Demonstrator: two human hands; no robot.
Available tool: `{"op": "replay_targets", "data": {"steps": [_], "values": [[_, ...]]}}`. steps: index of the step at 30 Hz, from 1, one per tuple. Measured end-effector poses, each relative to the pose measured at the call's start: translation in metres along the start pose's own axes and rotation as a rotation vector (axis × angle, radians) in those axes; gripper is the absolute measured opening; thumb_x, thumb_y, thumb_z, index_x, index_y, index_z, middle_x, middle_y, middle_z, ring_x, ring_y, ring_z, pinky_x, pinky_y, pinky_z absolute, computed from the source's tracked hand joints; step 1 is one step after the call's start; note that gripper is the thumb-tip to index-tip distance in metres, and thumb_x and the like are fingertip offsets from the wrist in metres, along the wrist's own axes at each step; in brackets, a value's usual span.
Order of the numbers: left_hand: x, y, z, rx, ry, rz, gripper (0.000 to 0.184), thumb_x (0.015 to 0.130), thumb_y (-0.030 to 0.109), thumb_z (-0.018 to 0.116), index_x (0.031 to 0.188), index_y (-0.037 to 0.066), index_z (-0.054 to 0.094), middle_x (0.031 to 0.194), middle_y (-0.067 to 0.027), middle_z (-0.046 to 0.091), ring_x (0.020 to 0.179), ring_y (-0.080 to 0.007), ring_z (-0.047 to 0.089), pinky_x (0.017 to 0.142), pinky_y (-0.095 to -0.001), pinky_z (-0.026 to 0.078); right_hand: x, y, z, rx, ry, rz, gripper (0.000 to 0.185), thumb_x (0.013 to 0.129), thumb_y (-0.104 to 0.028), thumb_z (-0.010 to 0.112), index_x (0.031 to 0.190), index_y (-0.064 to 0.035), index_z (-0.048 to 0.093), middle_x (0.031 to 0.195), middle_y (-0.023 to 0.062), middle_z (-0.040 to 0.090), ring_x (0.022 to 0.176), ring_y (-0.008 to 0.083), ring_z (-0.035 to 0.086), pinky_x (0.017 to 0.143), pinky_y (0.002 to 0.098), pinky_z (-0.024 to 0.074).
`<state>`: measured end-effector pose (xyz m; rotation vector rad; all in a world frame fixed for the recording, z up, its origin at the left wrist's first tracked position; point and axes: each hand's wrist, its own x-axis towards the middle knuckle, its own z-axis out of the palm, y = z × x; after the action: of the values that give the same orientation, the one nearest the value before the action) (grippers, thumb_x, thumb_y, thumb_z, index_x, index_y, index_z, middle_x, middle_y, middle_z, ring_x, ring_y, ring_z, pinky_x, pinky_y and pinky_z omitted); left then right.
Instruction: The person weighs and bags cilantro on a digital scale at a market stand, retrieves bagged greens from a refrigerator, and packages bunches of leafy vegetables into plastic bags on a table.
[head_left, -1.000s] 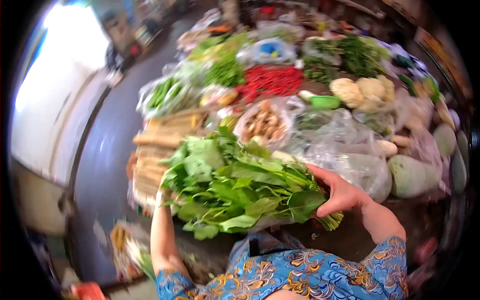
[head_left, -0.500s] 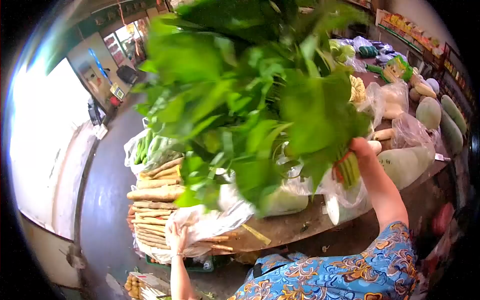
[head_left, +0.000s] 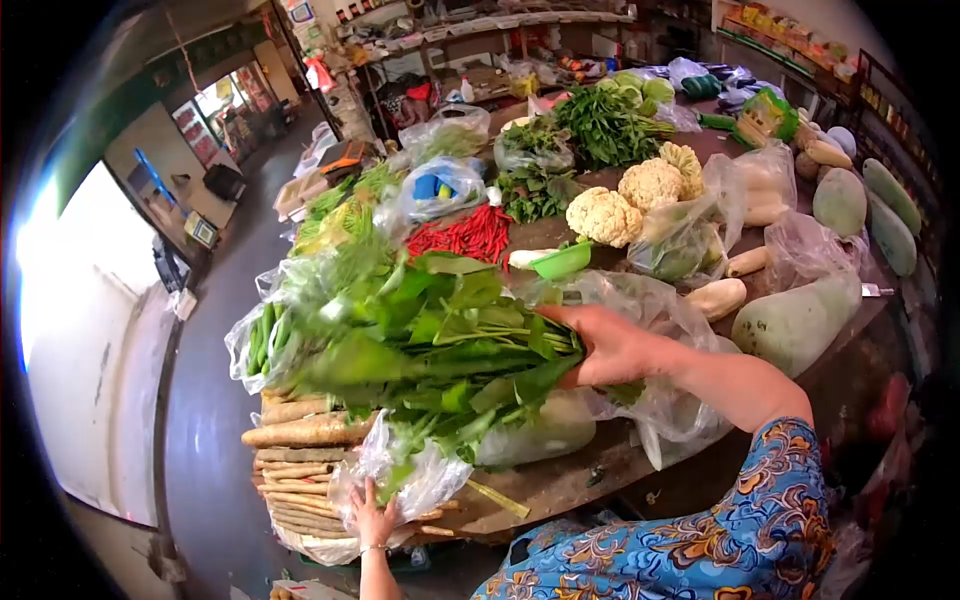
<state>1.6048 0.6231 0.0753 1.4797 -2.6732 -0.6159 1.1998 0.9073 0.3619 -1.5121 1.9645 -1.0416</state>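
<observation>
My right hand (head_left: 612,345) is closed round the stem end of a bunch of leafy greens (head_left: 440,360). The bunch lies sideways in the air, its leaves pointing left over the near part of the table and partly blurred. Low at the front, my left hand (head_left: 372,518) rests with fingers stretched apart against a crumpled clear plastic bag (head_left: 425,478). Just left of that hand lies a stack of long brown roots (head_left: 300,475). The leaves hide part of the bag and the roots behind them.
Cauliflowers (head_left: 604,216), red chillies (head_left: 465,236), a green bowl (head_left: 563,261) and more greens (head_left: 607,125) cover the table beyond. Large winter melons (head_left: 795,325) lie at the right. A yellow strip (head_left: 498,497) sits near the table's front edge. Floor (head_left: 215,400) runs along the left.
The bunch of greens has come down and left with my right hand, from high before the camera to low over the table. My left hand stays at the plastic bag, slightly lower in view.
</observation>
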Motion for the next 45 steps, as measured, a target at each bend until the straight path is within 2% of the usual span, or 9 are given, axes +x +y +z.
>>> {"op": "replay_targets", "data": {"steps": [3, 7, 9, 12, 15, 20, 31, 39, 45], "values": [[0.001, -0.008, 0.003, 0.026, 0.060, 0.084, 0.078, 0.077, 0.034, 0.069, 0.143, 0.015, 0.033, 0.145, -0.0297, 0.024, 0.134, -0.0463, 0.023, 0.108, -0.0506, 0.026, -0.002, -0.017, -0.043, -0.343, 0.190, -0.312, 0.074, 0.067, -0.024, 0.078, 0.132, -0.0090, 0.046, 0.112, 0.0186, 0.061, 0.104, 0.0362, 0.059, 0.089, 0.0387, 0.0478], [0.003, -0.008, 0.000, 0.017, 0.025, 0.077, 0.079, 0.076, 0.033, 0.070, 0.143, 0.014, 0.032, 0.145, -0.0309, 0.023, 0.133, -0.0478, 0.023, 0.109, -0.0505, 0.026, 0.035, -0.003, -0.139, -0.010, 0.410, -0.479, 0.055, 0.071, -0.003, 0.075, 0.123, -0.0056, 0.056, 0.113, 0.0145, 0.063, 0.102, 0.0230, 0.062, 0.090, 0.0346, 0.0499], [0.007, -0.016, 0.006, 0.021, 0.028, 0.088, 0.079, 0.076, 0.033, 0.070, 0.143, 0.013, 0.033, 0.145, -0.0312, 0.022, 0.133, -0.0478, 0.022, 0.109, -0.0503, 0.026, 0.065, 0.038, -0.249, -0.773, 0.526, -0.770, 0.059, 0.080, -0.010, 0.069, 0.134, -0.0029, 0.044, 0.124, 0.0139, 0.055, 0.110, 0.0188, 0.055, 0.091, 0.0330, 0.0465], [0.006, -0.020, 0.009, 0.024, 0.020, 0.099, 0.079, 0.075, 0.032, 0.071, 0.143, 0.013, 0.033, 0.146, -0.0310, 0.021, 0.134, -0.0477, 0.022, 0.109, -0.0500, 0.026, 0.086, 0.064, -0.310, -1.421, 1.185, 0.237, 0.091, 0.074, -0.012, 0.073, 0.148, -0.0230, 0.020, 0.144, 0.0153, 0.036, 0.128, 0.0316, 0.039, 0.104, 0.0589, 0.0233], [0.009, -0.019, 0.008, 0.006, 0.046, 0.095, 0.078, 0.075, 0.031, 0.071, 0.142, 0.013, 0.034, 0.146, -0.0303, 0.020, 0.134, -0.0470, 0.022, 0.109, -0.0498, 0.026, 0.106, 0.048, -0.225, -1.049, 0.658, 0.376, 0.082, 0.079, -0.001, 0.058, 0.148, -0.0165, 0.017, 0.153, 0.0113, 0.021, 0.138, 0.0309, 0.026, 0.113, 0.0576, 0.0036], [0.008, -0.021, 0.004, -0.008, 0.019, 0.094, 0.077, 0.074, 0.029, 0.072, 0.141, 0.014, 0.037, 0.146, -0.0294, 0.021, 0.135, -0.0445, 0.024, 0.108, -0.0488, 0.028, 0.091, 0.099, -0.069, -0.671, -0.131, 0.170, 0.071, 0.080, -0.030, 0.061, 0.143, -0.0142, 0.034, 0.139, 0.0129, 0.044, 0.124, 0.0270, 0.045, 0.104, 0.0444, 0.0258], [-0.014, 0.005, -0.029, 0.120, 0.161, 0.108, 0.054, 0.072, 0.015, 0.071, 0.122, 0.010, 0.054, 0.110, -0.0160, 0.057, 0.107, -0.0368, 0.050, 0.087, -0.0476, 0.042, 0.044, 0.120, -0.052, -0.246, -0.099, 0.148, 0.046, 0.079, -0.014, 0.062, 0.123, -0.0036, 0.055, 0.109, 0.0147, 0.062, 0.097, 0.0219, 0.062, 0.084, 0.0336, 0.0492], [-0.033, 0.071, -0.102, -0.175, 0.391, 0.217, 0.043, 0.079, -0.006, 0.051, 0.119, 0.007, 0.057, 0.101, -0.0196, 0.061, 0.096, -0.0381, 0.056, 0.085, -0.0427, 0.044, 0.049, 0.082, -0.008, -0.178, -0.252, 0.073, 0.051, 0.078, -0.009, 0.061, 0.128, -0.0058, 0.051, 0.119, 0.0109, 0.057, 0.105, 0.0210, 0.055, 0.094, 0.0328, 0.0422], [-0.066, 0.081, -0.133, -0.602, 0.450, 0.206, 0.035, 0.086, -0.007, 0.053, 0.118, 0.005, 0.060, 0.095, -0.0025, 0.064, 0.085, -0.0105, 0.059, 0.075, -0.0235, 0.047, 0.043, 0.034, 0.051, -0.336, -0.394, -0.120, 0.082, 0.068, -0.017, 0.072, 0.141, -0.0086, 0.036, 0.140, 0.0130, 0.041, 0.125, 0.0287, 0.043, 0.104, 0.0379, 0.0344]]}}
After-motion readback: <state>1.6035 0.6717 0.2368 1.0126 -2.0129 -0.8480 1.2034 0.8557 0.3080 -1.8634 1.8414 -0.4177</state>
